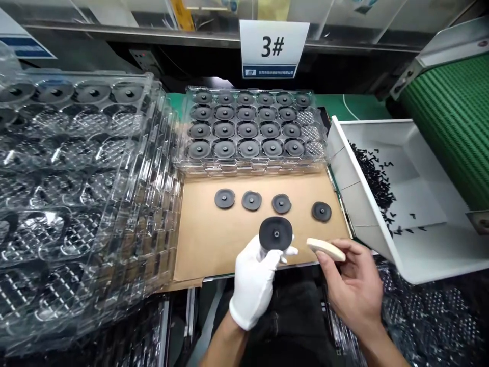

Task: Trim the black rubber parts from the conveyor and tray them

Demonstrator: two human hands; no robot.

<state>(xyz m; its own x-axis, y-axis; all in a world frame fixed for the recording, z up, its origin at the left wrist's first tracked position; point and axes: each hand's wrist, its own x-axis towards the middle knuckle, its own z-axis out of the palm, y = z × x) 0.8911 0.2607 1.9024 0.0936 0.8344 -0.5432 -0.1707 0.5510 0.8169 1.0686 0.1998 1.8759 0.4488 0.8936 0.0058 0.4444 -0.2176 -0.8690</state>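
Note:
My left hand [254,280], in a white glove, grips a black rounded disc-like part [273,230] with a small hub at its centre, its face turned up toward me. Bare and to the right, my right hand [353,285] pinches a cream-coloured flat pad [326,248] between thumb and fingers, apart from the disc. Beyond my hands, similar dark discs lie on the brown cardboard [206,234]: a left one [224,199], two near the middle [251,200], and one farther right [321,211].
A clear plastic tray [244,163] behind the cardboard holds rows of discs. Stacked clear trays [153,178] rise on the left. On the right stands a white bin [367,204] with small black pieces [372,176], beside a green conveyor belt [454,112]. A "3#" sign [273,48] hangs behind.

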